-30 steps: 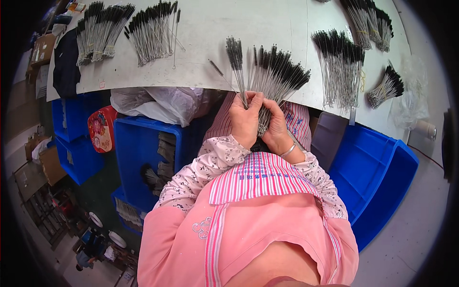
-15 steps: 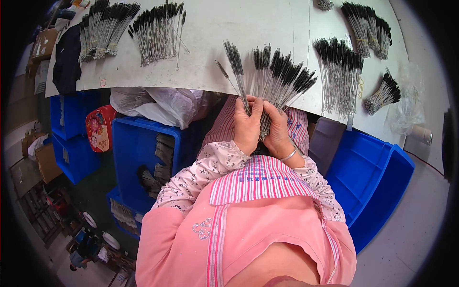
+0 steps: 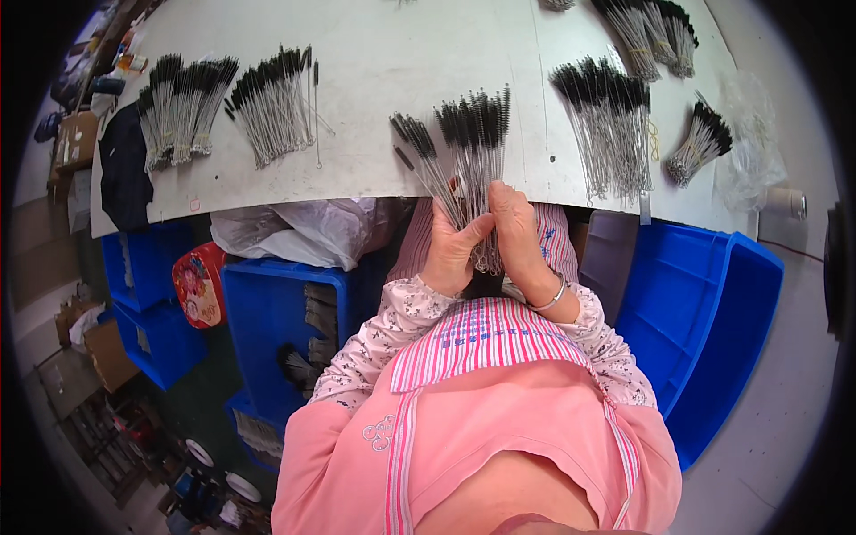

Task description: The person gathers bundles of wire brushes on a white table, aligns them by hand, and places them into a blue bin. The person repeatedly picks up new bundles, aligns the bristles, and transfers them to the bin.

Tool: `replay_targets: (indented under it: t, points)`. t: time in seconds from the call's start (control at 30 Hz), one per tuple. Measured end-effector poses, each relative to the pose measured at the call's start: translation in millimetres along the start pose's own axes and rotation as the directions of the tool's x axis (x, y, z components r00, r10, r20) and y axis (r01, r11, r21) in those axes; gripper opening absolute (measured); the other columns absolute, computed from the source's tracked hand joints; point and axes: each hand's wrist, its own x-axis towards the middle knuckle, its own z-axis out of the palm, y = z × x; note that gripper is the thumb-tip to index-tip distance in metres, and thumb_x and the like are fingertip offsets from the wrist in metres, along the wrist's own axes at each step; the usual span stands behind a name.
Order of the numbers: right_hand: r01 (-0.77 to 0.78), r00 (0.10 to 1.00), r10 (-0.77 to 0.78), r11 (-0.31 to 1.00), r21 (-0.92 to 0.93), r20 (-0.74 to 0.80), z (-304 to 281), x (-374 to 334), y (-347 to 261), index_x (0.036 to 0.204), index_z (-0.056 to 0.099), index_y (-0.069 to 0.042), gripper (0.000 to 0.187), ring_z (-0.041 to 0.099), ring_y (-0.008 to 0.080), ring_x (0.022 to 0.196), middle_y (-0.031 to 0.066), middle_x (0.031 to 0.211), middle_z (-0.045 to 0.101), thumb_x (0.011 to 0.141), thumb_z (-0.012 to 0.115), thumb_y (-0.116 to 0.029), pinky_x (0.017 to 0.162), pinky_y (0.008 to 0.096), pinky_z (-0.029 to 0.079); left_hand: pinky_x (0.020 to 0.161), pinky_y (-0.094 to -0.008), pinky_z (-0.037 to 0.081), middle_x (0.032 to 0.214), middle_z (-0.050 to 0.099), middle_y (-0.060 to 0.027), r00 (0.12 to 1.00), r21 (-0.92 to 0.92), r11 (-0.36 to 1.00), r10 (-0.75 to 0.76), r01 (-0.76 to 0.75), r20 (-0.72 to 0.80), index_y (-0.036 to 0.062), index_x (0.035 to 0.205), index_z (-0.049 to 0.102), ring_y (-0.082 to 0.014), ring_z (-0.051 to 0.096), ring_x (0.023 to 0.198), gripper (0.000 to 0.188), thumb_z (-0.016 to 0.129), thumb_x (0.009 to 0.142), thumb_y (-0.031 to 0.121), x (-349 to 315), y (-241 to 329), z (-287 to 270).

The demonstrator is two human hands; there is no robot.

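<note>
Both hands are at the table's front edge, closed around wire-handled brushes with black bristles. My left hand (image 3: 453,251) grips a smaller fan of brushes (image 3: 419,143) that leans to the left, its thumb reaching across the wire handles. My right hand (image 3: 520,234) is wrapped round the right side of a thicker, nearly upright bunch of brushes (image 3: 475,125). Bristles point away from me, and the looped wire ends hang together between my palms. The fingers behind the handles are partly hidden.
More brushes lie on the white table (image 3: 374,71): bunches at the left (image 3: 183,107), a loose spread (image 3: 275,102), a large pile (image 3: 606,125) and a small bundle (image 3: 700,143). A blue crate (image 3: 704,312) stands at my right, another blue crate (image 3: 267,312) at my left.
The fan in my left hand has grown, while the bunch by my right hand has become narrower and more upright. The whole view has shifted, so the table's things sit lower at the left.
</note>
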Motion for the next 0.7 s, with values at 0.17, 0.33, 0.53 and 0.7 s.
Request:
replay_targets:
  t: [0.17, 0.33, 0.53, 0.7]
  points:
    - [0.261, 0.945, -0.316, 0.884, -0.388, -0.085, 4, -2, -8, 0.074, 0.063, 0.003, 0.047, 0.050, 0.0341, 0.083, 0.0196, 0.083, 0.060, 0.088, 0.050, -0.040, 0.076, 0.0409, 0.039, 0.080, -0.0290, 0.050, 0.107, 0.055, -0.0049, 0.986, 0.043, 0.986, -0.164, 0.163, 0.042, 0.0098, 0.122, 0.041, -0.0152, 0.056, 0.098, 0.045, 0.064, 0.084, 0.014, -2, 11, 3]
    - [0.305, 0.909, -0.389, 0.867, -0.393, -0.152, 8, -1, -15, 0.078, 0.065, 0.003, 0.047, 0.053, 0.0331, 0.080, 0.0184, 0.084, 0.062, 0.085, 0.052, -0.042, 0.077, 0.0419, 0.039, 0.082, -0.0322, 0.050, 0.110, 0.052, -0.0054, 0.928, -0.113, 0.923, -0.356, 0.367, 0.105, 0.0109, 0.125, 0.037, -0.0172, 0.056, 0.099, 0.050, 0.061, 0.082, 0.003, 5, 15, -15]
    - [-0.309, 0.948, 0.312, 0.867, 0.391, 0.058, -17, 7, -6, 0.081, 0.065, 0.002, 0.036, 0.053, 0.0157, 0.056, 0.0083, 0.063, 0.059, 0.084, 0.061, -0.033, 0.056, 0.0309, 0.041, 0.077, -0.0384, 0.054, 0.105, 0.056, -0.0098, 0.956, -0.130, 0.947, -0.289, 0.294, 0.059, 0.0066, 0.123, 0.039, -0.0238, 0.060, 0.093, 0.046, 0.055, 0.080, -0.001, 0, 18, 4]
    - [-0.446, 0.883, 0.440, 0.679, 0.584, 0.162, -14, 8, 3, 0.089, 0.065, 0.002, 0.026, 0.045, 0.0046, 0.047, 0.0006, 0.065, 0.057, 0.082, 0.063, -0.022, 0.039, 0.0171, 0.029, 0.071, -0.0362, 0.056, 0.105, 0.056, -0.0113, 0.952, -0.120, 0.945, -0.296, 0.304, 0.085, 0.0066, 0.122, 0.039, -0.0244, 0.062, 0.088, 0.046, 0.057, 0.081, 0.002, -1, 14, 0]
